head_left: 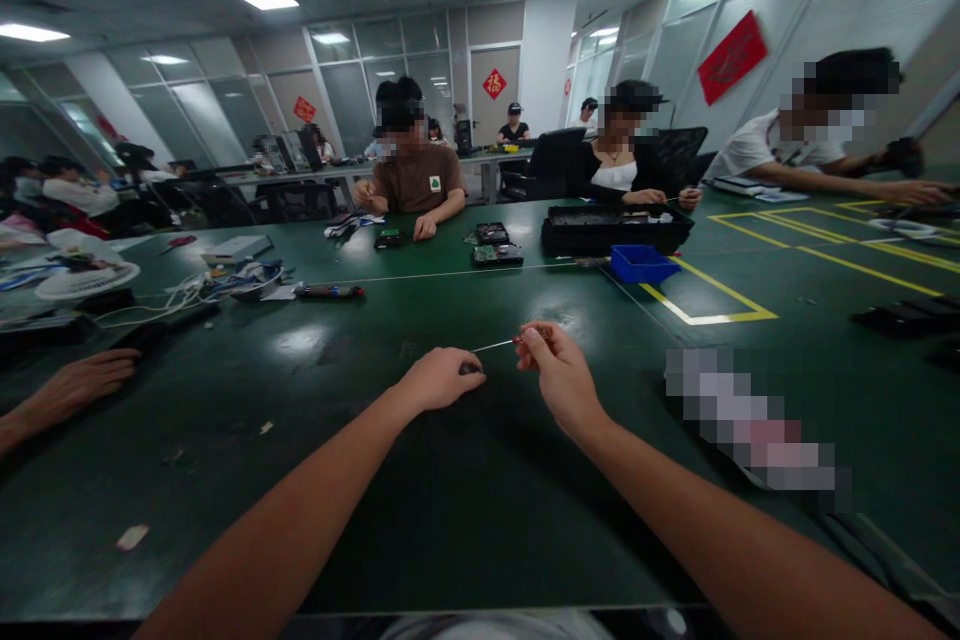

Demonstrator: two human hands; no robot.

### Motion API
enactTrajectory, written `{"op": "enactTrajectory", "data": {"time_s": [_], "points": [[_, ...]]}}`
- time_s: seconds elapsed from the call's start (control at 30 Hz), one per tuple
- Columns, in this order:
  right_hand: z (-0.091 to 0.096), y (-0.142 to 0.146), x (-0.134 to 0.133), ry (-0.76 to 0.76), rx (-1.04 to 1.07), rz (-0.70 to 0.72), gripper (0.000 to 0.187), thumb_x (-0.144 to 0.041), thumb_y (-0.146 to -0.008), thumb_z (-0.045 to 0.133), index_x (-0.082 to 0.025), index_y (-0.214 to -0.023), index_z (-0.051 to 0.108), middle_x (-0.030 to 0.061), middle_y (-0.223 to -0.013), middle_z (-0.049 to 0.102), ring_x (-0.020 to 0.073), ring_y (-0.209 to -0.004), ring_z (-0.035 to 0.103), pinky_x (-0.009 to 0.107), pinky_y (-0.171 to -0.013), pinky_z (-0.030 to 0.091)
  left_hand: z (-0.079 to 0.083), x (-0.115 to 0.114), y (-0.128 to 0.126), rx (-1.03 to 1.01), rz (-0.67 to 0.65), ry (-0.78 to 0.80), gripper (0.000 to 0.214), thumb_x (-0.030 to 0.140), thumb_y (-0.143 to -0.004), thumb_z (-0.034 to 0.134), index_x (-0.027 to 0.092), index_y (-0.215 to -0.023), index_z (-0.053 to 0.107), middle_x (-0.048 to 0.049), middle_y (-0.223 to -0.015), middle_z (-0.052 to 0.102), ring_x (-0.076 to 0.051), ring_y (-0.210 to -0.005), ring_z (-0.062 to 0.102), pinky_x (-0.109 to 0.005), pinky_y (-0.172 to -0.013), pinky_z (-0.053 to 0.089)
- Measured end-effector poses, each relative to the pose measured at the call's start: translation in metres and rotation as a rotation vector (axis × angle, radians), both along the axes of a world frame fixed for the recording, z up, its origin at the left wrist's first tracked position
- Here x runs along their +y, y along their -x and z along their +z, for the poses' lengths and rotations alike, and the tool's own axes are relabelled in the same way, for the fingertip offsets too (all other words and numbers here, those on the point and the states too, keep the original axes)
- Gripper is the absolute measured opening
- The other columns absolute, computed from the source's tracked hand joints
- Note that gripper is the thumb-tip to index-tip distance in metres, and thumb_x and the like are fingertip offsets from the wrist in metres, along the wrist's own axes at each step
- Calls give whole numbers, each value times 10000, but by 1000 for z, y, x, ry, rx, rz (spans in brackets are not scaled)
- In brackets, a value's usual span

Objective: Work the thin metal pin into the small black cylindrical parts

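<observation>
Both my arms reach forward over a dark green table. My right hand is closed in a pinch on the handle of a thin screwdriver, whose metal shaft points left. My left hand is curled in a loose fist at the shaft's tip, fingers pressed on a small dark thing on the table that I cannot make out.
A co-worker's hand rests on the table at far left. A blue bin, a black tray and circuit boards lie further back. Several people sit across the table. Yellow tape lines mark the right side.
</observation>
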State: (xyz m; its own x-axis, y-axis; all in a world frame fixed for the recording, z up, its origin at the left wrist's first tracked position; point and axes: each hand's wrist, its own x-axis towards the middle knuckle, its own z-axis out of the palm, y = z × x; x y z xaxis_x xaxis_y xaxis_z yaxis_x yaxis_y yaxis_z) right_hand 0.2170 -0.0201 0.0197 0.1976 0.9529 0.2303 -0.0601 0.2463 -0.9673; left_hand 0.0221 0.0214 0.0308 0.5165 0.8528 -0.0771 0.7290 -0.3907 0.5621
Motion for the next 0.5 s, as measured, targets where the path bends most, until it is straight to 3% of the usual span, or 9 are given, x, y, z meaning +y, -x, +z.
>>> {"op": "enactTrajectory", "data": {"time_s": [0.17, 0.33, 0.5], "points": [[2, -1, 0, 19, 1, -3, 292, -491, -879, 592, -222, -988, 624, 13, -814, 632, 162, -673, 585, 317, -658, 472, 7, 1, 36, -216, 108, 216, 309, 386, -834, 617, 185, -1040, 728, -58, -926, 709, -136, -592, 609, -259, -589, 448], [1, -3, 1, 16, -8, -6, 284, -483, -886, 590, -220, -989, 621, 12, -815, 632, 158, -670, 585, 319, -652, 467, 13, 1, 86, -549, 459, 322, 299, 343, -827, 626, 179, -1063, 707, -56, -929, 665, -108, -613, 560, -189, -472, 353], [0, -2, 1, 15, -31, -1, 291, -493, -882, 590, -221, -980, 623, 9, -808, 634, 158, -664, 587, 318, -649, 466, 19, 0, 151, -895, 761, 287, 248, 313, -809, 685, 157, -1001, 659, -14, -824, 586, -81, -533, 505, -166, -406, 341]]}}
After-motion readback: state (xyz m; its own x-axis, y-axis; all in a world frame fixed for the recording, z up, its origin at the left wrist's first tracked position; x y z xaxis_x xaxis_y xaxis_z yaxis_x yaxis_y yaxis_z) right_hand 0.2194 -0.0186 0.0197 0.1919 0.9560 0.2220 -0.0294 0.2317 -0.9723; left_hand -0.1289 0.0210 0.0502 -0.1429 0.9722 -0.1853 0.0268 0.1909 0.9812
